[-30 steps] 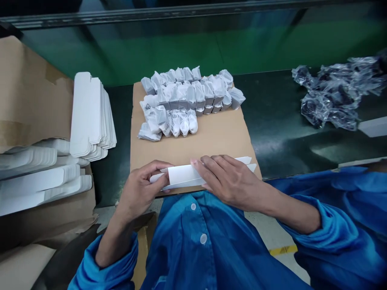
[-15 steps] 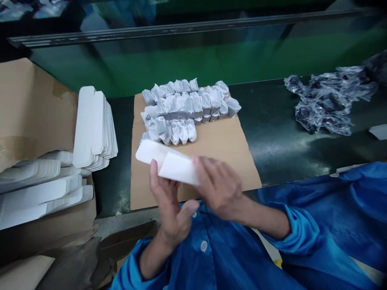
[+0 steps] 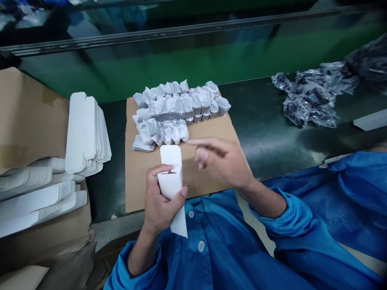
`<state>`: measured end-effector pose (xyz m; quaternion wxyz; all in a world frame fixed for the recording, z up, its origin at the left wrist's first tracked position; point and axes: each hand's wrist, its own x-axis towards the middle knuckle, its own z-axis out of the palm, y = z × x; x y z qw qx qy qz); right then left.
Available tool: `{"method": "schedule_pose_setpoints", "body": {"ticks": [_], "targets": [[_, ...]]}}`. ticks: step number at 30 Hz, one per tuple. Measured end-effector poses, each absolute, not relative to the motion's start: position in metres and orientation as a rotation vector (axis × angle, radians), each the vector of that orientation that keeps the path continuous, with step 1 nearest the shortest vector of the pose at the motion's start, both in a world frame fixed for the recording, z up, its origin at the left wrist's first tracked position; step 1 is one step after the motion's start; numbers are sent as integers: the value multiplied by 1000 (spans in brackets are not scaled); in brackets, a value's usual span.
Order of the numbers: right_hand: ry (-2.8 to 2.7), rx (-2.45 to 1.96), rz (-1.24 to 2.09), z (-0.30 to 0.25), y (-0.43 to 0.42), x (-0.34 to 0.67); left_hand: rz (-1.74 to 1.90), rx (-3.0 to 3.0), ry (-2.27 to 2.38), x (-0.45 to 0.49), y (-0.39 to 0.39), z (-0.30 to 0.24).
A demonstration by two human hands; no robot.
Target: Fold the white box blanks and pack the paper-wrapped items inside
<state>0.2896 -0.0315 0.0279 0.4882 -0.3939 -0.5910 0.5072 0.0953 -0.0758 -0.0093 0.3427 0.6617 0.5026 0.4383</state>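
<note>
At lower centre, I see the left hand [image 3: 157,206] clamped around one opened box [image 3: 168,186], the blurred right hand [image 3: 227,164] seemingly loose; boxes at left [image 3: 78,133] lie flat.

In front of me stretches a dark green desk [image 3: 260,117], its smooth top catching soft patches of light toward the right. Behind it I see a green panel [image 3: 169,62] with a dark rail [image 3: 193,31] running along its top. Below me, a strip of pale floor [image 3: 256,228] shows.
</note>
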Motion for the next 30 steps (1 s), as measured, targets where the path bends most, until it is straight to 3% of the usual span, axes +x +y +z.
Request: {"method": "schedule_pose_setpoints", "body": {"ticks": [3, 7, 14, 23, 30], "targets": [[-1183, -996, 1441, 27, -20, 290, 1012, 1751, 1285, 94, -74, -8], [-1283, -905, 1678, 25, -18, 282, 1004, 1996, 1365, 98, -71, -6], [-1337, -921, 1609, 25, -34, 274, 1386, 2023, 1317, 109, -76, -21], [-1423, -924, 1515, 22, -39, 272, 961, 2260, 1452, 95, -81, -16], [-1297, -939, 1503, 18, -46, 267, 902, 2316, 1367, 89, -78, -14]]}}
